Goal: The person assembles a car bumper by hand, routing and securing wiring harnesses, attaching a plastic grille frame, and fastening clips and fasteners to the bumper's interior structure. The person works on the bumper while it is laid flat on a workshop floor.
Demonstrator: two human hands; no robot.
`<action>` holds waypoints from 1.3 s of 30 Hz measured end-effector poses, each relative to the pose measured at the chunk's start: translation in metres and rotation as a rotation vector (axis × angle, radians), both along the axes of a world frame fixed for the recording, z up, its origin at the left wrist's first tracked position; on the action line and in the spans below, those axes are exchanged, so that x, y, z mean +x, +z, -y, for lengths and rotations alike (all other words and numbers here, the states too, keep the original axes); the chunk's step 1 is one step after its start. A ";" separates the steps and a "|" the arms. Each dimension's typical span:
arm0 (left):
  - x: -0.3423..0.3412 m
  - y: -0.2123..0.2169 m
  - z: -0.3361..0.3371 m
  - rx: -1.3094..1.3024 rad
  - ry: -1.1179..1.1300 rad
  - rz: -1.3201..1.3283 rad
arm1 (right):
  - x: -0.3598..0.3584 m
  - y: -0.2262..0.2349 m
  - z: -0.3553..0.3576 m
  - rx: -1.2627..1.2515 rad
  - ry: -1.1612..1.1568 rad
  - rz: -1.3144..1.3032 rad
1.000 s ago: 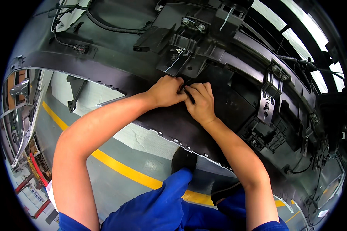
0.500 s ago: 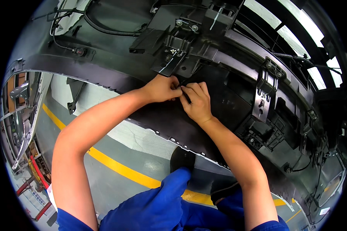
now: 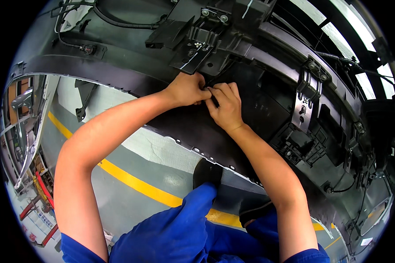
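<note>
Both hands meet over the inner side of a large dark car bumper (image 3: 175, 120). My left hand (image 3: 186, 90) is closed, its thumb and fingers pinched just below a dark bracket plate (image 3: 191, 59) with a white streak. Touching its fingertips, my right hand (image 3: 226, 107) is closed in a pinch as well. Whatever lies between the fingertips is hidden and too small to name. A thin black cable (image 3: 223, 72) runs up from near the fingers toward the bracket.
A long crossbeam (image 3: 267, 61) and a bright slotted bracket (image 3: 302, 109) are fixed on the bumper to the right. A black wiring harness (image 3: 123, 24) crosses the upper left. Below the bumper's edge is grey floor with a yellow line (image 3: 136, 186). Racks with parts (image 3: 26, 127) stand at far left.
My view has shifted slightly, and the hands appear a little higher against the frame. Both hands keep their pinch together near the bracket; no visible part has been let go.
</note>
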State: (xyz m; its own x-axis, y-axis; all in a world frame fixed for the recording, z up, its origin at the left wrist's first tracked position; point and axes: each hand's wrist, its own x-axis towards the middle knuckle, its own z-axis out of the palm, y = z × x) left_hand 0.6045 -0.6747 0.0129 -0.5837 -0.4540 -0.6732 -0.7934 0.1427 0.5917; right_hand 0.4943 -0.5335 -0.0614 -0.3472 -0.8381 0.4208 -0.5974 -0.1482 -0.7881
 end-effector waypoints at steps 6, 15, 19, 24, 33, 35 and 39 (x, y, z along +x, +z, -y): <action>-0.002 0.002 -0.002 -0.083 -0.055 0.007 | 0.000 -0.002 0.002 -0.019 -0.012 0.006; 0.019 -0.012 0.024 0.393 0.155 -0.092 | -0.001 0.003 0.002 0.009 -0.015 0.052; 0.018 -0.007 0.022 0.417 0.214 -0.106 | 0.002 0.001 0.003 0.012 -0.041 0.045; 0.013 0.000 0.014 0.356 0.248 -0.086 | 0.003 -0.001 0.002 0.003 -0.050 0.032; 0.009 -0.009 -0.001 0.195 0.230 -0.088 | 0.002 -0.002 0.003 0.002 -0.023 0.016; 0.010 -0.011 -0.002 0.179 0.211 -0.090 | 0.001 -0.002 0.002 0.004 -0.022 0.010; 0.016 -0.010 0.003 0.271 0.277 -0.101 | -0.001 0.000 0.002 0.049 -0.002 0.021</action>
State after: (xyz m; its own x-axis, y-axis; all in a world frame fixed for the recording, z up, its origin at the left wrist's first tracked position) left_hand 0.6201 -0.6774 0.0027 -0.5336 -0.4175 -0.7355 -0.7157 -0.2404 0.6557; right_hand 0.4934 -0.5354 -0.0616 -0.3574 -0.8566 0.3722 -0.5810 -0.1081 -0.8067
